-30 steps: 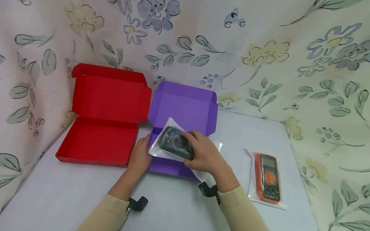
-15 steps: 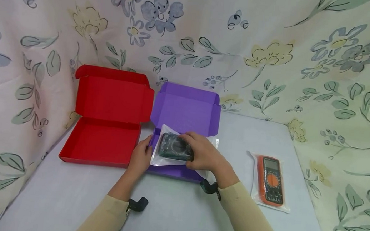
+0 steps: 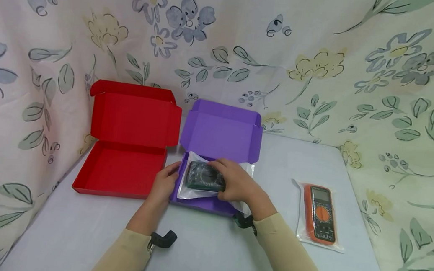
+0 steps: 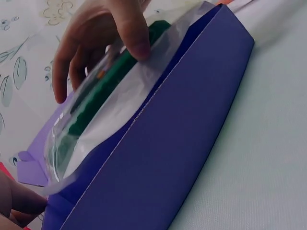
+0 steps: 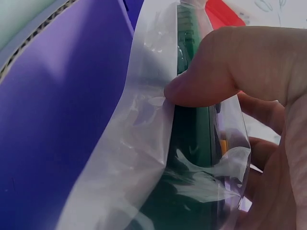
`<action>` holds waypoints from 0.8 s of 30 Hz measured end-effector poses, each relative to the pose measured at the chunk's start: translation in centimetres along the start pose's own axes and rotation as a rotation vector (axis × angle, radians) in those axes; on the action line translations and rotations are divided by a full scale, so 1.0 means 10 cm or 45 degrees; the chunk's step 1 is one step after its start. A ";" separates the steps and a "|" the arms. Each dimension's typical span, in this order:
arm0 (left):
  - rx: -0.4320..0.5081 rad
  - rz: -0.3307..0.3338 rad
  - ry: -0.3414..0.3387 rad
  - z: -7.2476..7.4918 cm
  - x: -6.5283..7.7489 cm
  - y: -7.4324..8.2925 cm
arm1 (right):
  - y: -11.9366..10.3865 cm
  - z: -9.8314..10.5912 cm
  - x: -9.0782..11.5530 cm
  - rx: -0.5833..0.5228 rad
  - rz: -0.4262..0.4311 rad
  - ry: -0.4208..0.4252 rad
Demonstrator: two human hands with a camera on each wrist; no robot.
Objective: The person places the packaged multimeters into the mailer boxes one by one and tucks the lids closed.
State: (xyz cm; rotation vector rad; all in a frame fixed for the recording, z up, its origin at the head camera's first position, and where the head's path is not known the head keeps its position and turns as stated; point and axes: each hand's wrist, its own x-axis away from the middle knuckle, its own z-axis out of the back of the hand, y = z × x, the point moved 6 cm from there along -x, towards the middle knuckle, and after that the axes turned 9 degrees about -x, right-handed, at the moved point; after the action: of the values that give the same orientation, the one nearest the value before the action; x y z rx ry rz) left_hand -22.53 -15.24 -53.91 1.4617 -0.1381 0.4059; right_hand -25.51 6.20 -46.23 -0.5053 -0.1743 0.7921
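Note:
My right hand grips a dark green multimeter in a clear plastic bag, its thumb on one side edge and its fingers across the other. The bagged multimeter lies low inside the open purple box, slightly tilted. In the right wrist view, the thumb presses the bag against the green casing. My left hand holds the left wall of the purple box; only some of its fingers show in the left wrist view, at the box's corner.
An open red box stands left of the purple one, lid raised. On the right of the white table lies an orange multimeter in a clear bag. A floral curtain hangs behind the table.
My right hand has lowered the green multimeter into the purple box and levelled it. My left hand stays at the box's left side. The camera view has shifted slightly.

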 end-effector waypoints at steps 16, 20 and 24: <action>0.056 -0.005 0.032 -0.02 -0.01 -0.02 | 0.03 -0.15 -0.06 -0.054 -0.008 -0.034; 0.057 -0.002 0.028 -0.03 -0.01 -0.03 | 0.03 -0.20 -0.09 -0.055 -0.017 -0.057; 0.070 -0.020 0.019 -0.04 -0.01 -0.02 | 0.07 -0.27 -0.11 -0.061 -0.043 -0.090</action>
State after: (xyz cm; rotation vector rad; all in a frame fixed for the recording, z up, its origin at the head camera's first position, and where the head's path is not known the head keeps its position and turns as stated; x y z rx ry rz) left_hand -22.62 -14.90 -54.23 1.5126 -0.1037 0.4106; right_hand -25.83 4.77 -48.88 -0.5187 -0.2673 0.7745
